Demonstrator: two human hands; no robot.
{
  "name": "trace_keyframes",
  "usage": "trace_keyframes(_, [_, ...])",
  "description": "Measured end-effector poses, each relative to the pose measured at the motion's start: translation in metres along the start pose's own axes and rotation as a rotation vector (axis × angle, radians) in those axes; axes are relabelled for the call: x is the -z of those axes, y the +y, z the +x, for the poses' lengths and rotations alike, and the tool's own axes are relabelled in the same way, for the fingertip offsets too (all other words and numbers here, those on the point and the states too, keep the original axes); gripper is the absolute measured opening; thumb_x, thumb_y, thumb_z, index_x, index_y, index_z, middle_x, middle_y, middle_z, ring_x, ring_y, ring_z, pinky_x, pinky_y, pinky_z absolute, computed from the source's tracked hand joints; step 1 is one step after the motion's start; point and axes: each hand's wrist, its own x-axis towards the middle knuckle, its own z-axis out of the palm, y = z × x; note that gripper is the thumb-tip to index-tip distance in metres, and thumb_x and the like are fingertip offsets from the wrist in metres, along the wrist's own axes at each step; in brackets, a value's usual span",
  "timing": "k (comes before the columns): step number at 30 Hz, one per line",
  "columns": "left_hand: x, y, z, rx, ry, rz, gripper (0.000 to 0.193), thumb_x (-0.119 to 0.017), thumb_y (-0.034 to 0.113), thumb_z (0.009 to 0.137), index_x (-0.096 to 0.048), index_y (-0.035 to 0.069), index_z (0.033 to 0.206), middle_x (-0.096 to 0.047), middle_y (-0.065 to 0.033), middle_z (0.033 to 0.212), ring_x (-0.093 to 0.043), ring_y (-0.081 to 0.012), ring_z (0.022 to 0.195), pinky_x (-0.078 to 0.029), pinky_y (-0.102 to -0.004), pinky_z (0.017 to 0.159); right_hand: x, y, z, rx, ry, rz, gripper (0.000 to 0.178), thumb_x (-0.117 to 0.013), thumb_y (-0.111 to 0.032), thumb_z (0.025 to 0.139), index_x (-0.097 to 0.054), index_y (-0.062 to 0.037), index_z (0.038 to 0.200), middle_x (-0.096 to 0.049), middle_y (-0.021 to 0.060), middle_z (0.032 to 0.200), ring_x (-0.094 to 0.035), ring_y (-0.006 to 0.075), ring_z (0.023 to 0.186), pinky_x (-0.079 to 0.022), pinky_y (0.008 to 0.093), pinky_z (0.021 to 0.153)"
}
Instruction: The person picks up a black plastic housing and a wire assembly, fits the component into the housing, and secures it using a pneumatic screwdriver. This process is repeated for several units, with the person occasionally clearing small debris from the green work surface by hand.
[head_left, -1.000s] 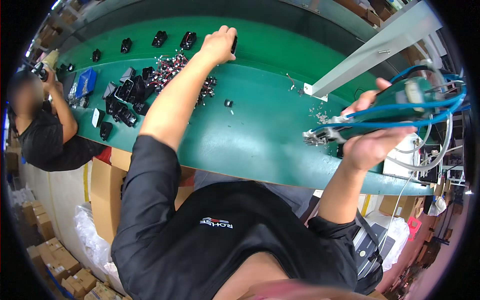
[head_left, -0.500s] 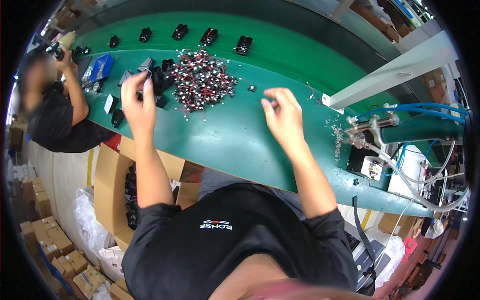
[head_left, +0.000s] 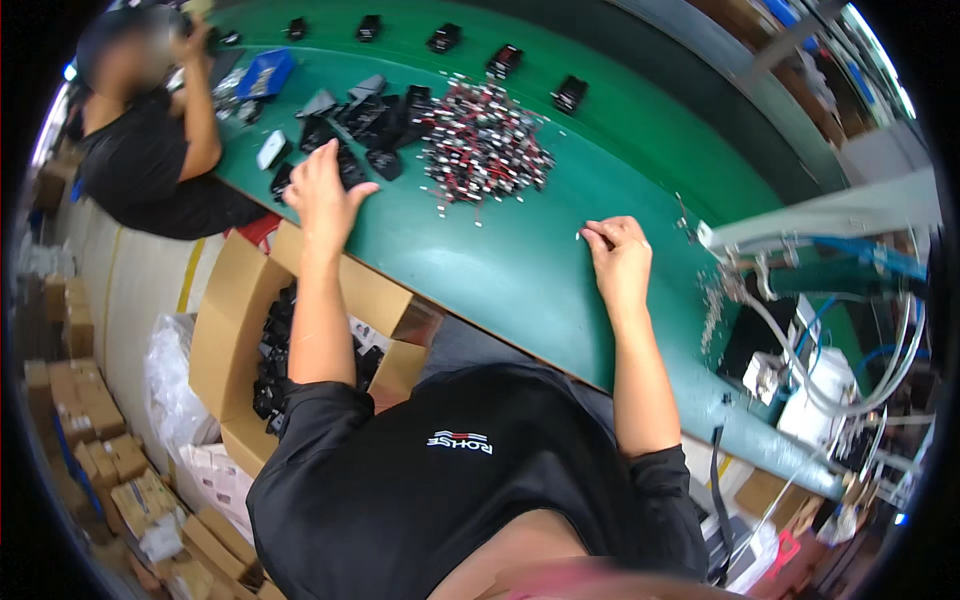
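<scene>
My left hand (head_left: 325,195) is open, thumb spread from the fingers, at the near edge of a heap of black plastic housings (head_left: 375,122). It appears to hold nothing. My right hand (head_left: 622,262) is closed in a pinch over the green work surface. A small wired part (head_left: 579,236) is at its fingertips; only a white bit of it shows. Between and beyond the hands lies a large pile of small wired parts (head_left: 485,145), with red and black leads and white connectors.
Several black assembled units (head_left: 570,95) stand in a row on the green belt (head_left: 640,120) behind. A blue bin (head_left: 265,74) and a co-worker (head_left: 150,130) are at left. Scattered small screws (head_left: 712,318) and a hose-fed machine (head_left: 790,350) are at right. A cardboard box (head_left: 225,345) holds black parts.
The view has shifted. My right hand has closed on the small wired part that lay alone right of the pile. My left hand has drawn back from the housings and spread its fingers.
</scene>
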Motion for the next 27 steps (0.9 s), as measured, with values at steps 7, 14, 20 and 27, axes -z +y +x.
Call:
trace_keyframes(7, [0.018,-0.01,-0.008,-0.118,0.145,-0.065,0.077,-0.091,0.04,0.073,-0.062,0.014,0.139,-0.064,-0.0039,0.134,-0.056,-0.0296,0.124,-0.04,-0.0505,0.1,0.017,-0.011,-0.03,-0.242,0.041,0.142,0.01,-0.079,-0.003,0.084,-0.074,0.0006,0.092,-0.073,0.0132,0.1,-0.074,0.0233,0.082,-0.061,0.0348,0.075])
trace_keyframes(14, [0.001,0.002,-0.024,-0.156,0.095,-0.357,0.076,-0.092,0.02,0.075,-0.058,0.005,0.141,-0.062,-0.0168,0.133,-0.06,-0.0374,0.121,-0.05,-0.045,0.102,0.019,0.0,-0.039,-0.164,0.015,0.157,0.009,-0.078,-0.003,0.085,-0.076,-0.0019,0.094,-0.073,0.0137,0.103,-0.074,0.0248,0.083,-0.061,0.0335,0.073])
trace_keyframes(20, [0.027,0.019,-0.013,-0.153,0.232,-0.351,0.075,-0.091,0.015,0.076,-0.057,0.005,0.143,-0.058,-0.0154,0.137,-0.059,-0.0352,0.123,-0.048,-0.0446,0.106,0.028,-0.02,-0.062,-0.115,0.089,0.258,0.009,-0.079,-0.001,0.085,-0.077,-0.0019,0.094,-0.075,0.0122,0.101,-0.075,0.0215,0.085,-0.061,0.0306,0.073])
trace_keyframes(27, [0.071,0.151,-0.064,-0.352,-0.303,-1.093,0.071,-0.086,0.011,0.072,-0.059,0.006,0.138,-0.057,-0.0146,0.133,-0.054,-0.0322,0.125,-0.046,-0.0416,0.104,0.067,-0.081,-0.071,0.054,0.02,0.402,0.012,-0.081,0.0,0.082,-0.076,-0.0052,0.092,-0.076,0.0089,0.102,-0.074,0.0192,0.088,-0.06,0.0296,0.075])
